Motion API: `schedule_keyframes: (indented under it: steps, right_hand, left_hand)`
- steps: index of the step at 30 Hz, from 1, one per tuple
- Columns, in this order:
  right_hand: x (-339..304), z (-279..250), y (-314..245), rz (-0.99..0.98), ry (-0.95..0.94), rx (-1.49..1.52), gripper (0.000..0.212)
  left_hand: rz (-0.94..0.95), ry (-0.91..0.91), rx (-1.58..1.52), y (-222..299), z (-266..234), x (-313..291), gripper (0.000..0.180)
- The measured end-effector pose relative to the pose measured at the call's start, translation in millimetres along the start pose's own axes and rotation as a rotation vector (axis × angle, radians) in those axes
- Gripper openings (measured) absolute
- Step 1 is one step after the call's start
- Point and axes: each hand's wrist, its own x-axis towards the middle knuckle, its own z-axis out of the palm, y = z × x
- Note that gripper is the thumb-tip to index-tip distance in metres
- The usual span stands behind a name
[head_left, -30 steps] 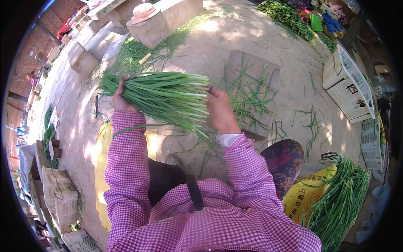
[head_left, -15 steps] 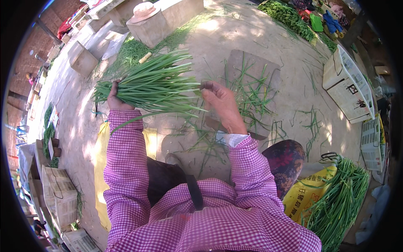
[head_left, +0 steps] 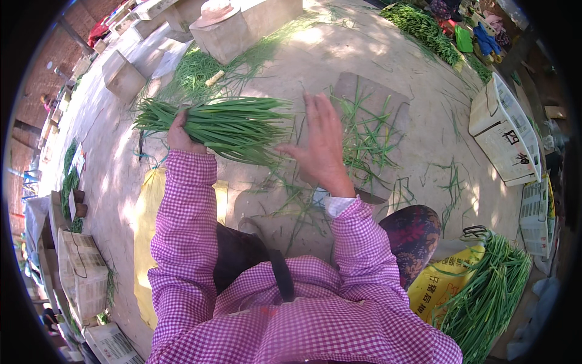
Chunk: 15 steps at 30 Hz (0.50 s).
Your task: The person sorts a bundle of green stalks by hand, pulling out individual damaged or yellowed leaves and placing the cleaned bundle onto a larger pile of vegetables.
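Left hand [head_left: 180, 134] gripping bunch of green chives [head_left: 221, 121], right hand [head_left: 321, 148] open with fingers spread just beside the leaf tips, loose stalks on board [head_left: 370, 100] beyond

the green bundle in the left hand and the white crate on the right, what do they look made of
The green bundle, gripped by the left hand, looks like fresh plant matter: long, thin, flat leaves, matte green, probably chives or a similar leafy stalk. The white crate looks like moulded plastic: its side is a regular open lattice and its surface is smooth and evenly white, though that is only how it looks from here.
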Motion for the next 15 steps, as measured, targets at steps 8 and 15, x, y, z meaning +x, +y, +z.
schedule_keyframes:
  steps: [8, 15]
  right_hand:
    - [-11, 36, -43, -0.182, -0.156, -0.102, 0.108]
    - [-11, 32, 5, 0.38, 0.083, 0.419, 0.071]
  left_hand:
    - [-0.275, -0.295, 0.023, -37, 21, -53, 0.025]
    - [-0.08, -0.897, 0.471, -16, 56, -90, 0.074]
